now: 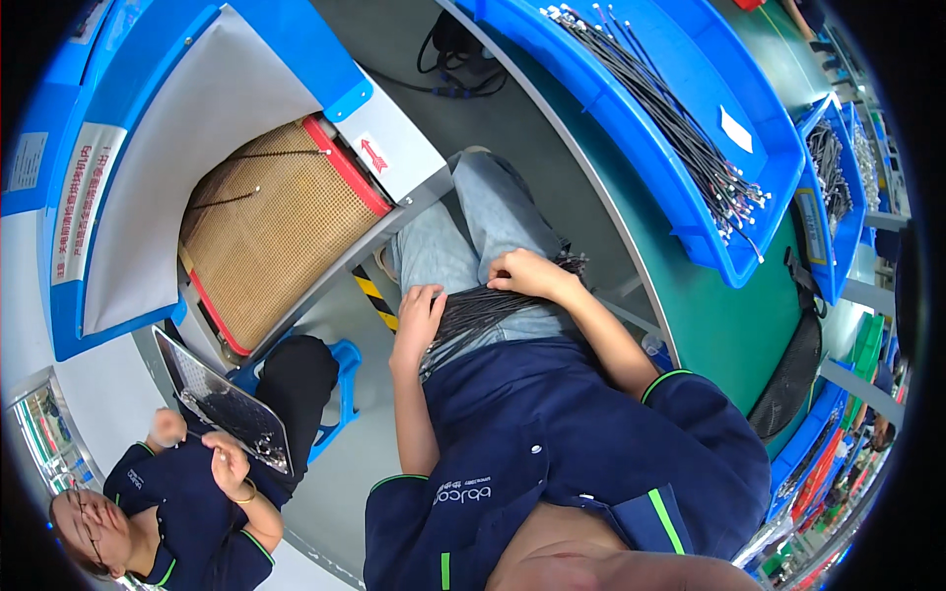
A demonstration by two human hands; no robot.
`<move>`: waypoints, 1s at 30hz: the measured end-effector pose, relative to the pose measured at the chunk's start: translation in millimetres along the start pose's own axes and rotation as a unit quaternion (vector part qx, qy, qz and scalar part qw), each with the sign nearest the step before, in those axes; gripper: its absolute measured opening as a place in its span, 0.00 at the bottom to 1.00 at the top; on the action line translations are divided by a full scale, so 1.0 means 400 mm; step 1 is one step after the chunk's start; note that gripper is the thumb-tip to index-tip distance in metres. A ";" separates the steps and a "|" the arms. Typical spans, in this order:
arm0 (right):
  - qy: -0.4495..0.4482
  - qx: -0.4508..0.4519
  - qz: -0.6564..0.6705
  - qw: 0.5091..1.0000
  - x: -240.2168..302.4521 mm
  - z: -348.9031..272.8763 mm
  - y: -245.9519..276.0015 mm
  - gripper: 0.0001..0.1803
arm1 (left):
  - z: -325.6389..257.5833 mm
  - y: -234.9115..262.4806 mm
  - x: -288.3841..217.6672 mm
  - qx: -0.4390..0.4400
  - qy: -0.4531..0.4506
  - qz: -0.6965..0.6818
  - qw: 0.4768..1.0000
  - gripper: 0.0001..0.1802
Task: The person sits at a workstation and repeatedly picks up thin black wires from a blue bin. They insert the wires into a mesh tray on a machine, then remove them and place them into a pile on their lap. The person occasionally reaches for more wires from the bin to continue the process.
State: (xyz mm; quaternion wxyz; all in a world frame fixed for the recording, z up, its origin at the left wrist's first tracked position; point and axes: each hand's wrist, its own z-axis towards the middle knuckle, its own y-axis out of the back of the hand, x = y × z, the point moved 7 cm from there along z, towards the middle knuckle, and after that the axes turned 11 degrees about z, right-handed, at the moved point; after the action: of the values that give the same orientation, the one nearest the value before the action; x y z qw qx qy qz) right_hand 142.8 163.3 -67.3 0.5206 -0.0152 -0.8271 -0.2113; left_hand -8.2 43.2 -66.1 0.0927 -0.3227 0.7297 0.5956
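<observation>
Across my lap lies a loose bundle of thin black cables, with small connectors at its right end. My left hand is at the bundle's left part, its fingers curled over the cables. Farther right, my right hand grips the upper side of the bundle with bent fingers and thumb. The undersides of both hands are hidden.
At left, a blue-framed machine has a mesh conveyor belt carrying a few dark cables. A big blue bin of black cables stands on the green bench at right. A co-worker sits at lower left, holding a dark tray.
</observation>
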 end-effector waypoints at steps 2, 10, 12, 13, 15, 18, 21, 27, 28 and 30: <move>-0.046 0.059 0.022 0.997 0.004 -0.005 -0.003 0.10 | 0.008 -0.010 0.009 0.083 0.015 -0.026 0.996 0.13; 0.045 -0.037 -0.025 0.998 0.011 0.021 0.019 0.11 | 0.015 0.022 -0.010 -0.015 -0.021 -0.012 1.000 0.11; 0.032 -0.036 -0.041 0.998 0.014 0.021 0.021 0.13 | 0.015 0.017 -0.003 -0.027 -0.015 -0.002 1.000 0.11; 0.029 -0.026 -0.042 0.998 0.015 0.024 0.020 0.13 | 0.016 0.015 0.002 -0.033 -0.011 0.003 0.999 0.11; 0.022 -0.007 -0.045 0.999 0.014 0.028 0.017 0.13 | 0.015 0.004 0.015 -0.032 -0.010 -0.001 0.999 0.12; -0.078 0.068 -0.026 0.994 0.007 0.016 0.004 0.13 | 0.025 -0.015 0.043 0.079 0.016 -0.048 0.996 0.13; -0.076 0.094 -0.003 0.993 0.022 0.001 -0.007 0.12 | 0.029 -0.016 0.046 0.126 0.033 -0.081 0.988 0.13; 0.000 -0.034 -0.030 0.999 0.028 0.006 0.036 0.10 | 0.025 0.008 0.024 -0.001 -0.007 -0.030 1.000 0.13; 0.009 -0.040 -0.031 0.999 0.029 0.008 0.042 0.10 | 0.026 0.012 0.023 -0.012 -0.005 -0.024 1.000 0.13; 0.027 -0.058 -0.028 0.998 0.031 0.008 0.052 0.10 | 0.028 0.005 0.031 -0.003 -0.005 -0.021 1.000 0.15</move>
State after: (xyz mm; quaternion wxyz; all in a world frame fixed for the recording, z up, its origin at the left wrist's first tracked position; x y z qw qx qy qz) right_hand 139.6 181.0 -50.8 0.5350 -0.0160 -0.7990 -0.2739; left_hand -21.8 49.3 -73.9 0.1077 -0.3351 0.7209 0.5970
